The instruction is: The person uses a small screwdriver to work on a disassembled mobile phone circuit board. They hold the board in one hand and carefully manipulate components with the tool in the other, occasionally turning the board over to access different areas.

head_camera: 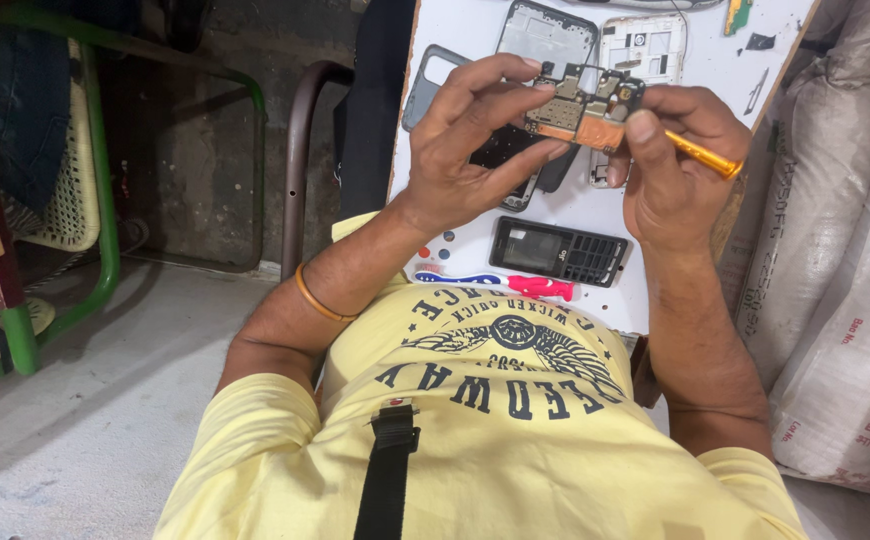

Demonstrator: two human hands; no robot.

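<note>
My left hand (475, 140) pinches a phone circuit board (585, 105) by its left end and holds it above the white table (715, 70). My right hand (675, 165) grips an orange-handled screwdriver (705, 153), and its thumb presses on the board's copper-coloured right end. Below the hands lie a black keypad phone front (560, 250) and a toothbrush with a pink handle (515, 284). Under the board, a dark phone body (515, 170) is partly hidden by my fingers.
Grey and white phone frames (595, 40) lie at the far side of the table. Stacked white sacks (835, 260) stand to the right. A green metal chair (65, 170) and a brown chair frame (300, 150) stand on the concrete floor at left.
</note>
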